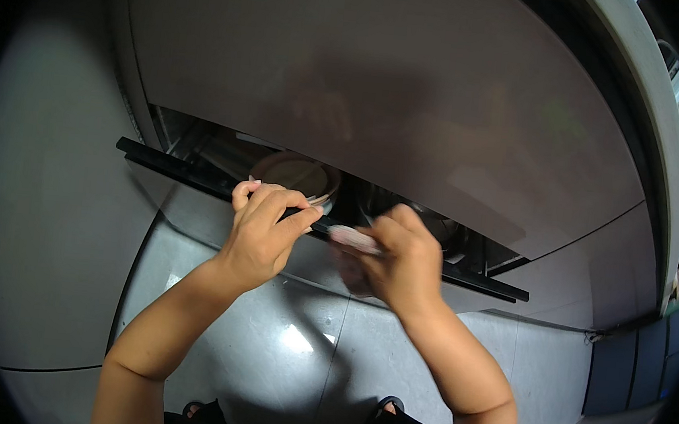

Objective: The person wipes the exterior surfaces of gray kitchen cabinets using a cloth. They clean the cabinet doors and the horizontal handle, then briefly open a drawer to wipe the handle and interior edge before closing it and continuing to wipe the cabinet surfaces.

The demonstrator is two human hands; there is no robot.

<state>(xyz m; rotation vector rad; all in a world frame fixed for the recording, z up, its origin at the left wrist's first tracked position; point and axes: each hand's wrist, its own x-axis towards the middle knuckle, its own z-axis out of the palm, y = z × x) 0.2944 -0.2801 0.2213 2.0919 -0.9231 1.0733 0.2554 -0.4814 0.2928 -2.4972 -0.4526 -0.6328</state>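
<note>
A drawer (pixel 171 197) in a grey cabinet stands partly pulled out, with a long black handle strip (pixel 167 168) along its top edge. My left hand (pixel 261 233) is hooked over this strip near its middle, fingers curled onto it. Just to the right, my right hand (pixel 409 260) is closed on a pale, crumpled cloth (pixel 357 240), which is against or very near the strip. Motion blurs the cloth and the right fingers. Inside the drawer, behind my left hand, sits a round brownish dish or lid (pixel 298 172). Shiny metal cookware (pixel 435 224) lies farther right, partly hidden.
Above the drawer is a large smooth grey cabinet front (pixel 414 97), with a curved counter edge (pixel 651 62) at the right. Shiny grey floor tiles (pixel 295 345) lie below, where my feet stand. Dark blue panels (pixel 633 363) are at the lower right.
</note>
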